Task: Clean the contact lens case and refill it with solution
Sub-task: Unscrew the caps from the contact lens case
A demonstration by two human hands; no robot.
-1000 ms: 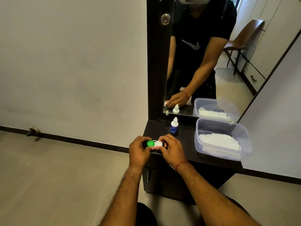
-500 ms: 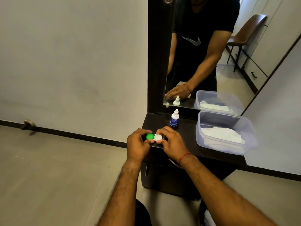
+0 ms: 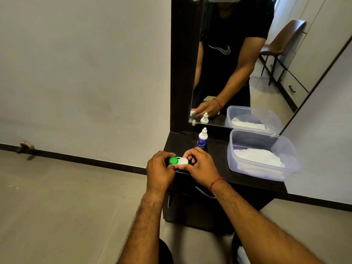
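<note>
Your two hands hold a contact lens case at the near left edge of a dark vanity.

Your left hand (image 3: 160,168) pinches the green cap (image 3: 173,160) and your right hand (image 3: 200,166) the white cap (image 3: 183,161) of the lens case (image 3: 178,161). Farther back stands a capped solution bottle (image 3: 202,138); right, an open plastic tub (image 3: 285,149) holds white tissue (image 3: 257,156).

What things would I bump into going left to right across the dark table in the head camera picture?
left hand → green cap → white cap → right hand → clear plastic tub with white cloth inside.
</note>
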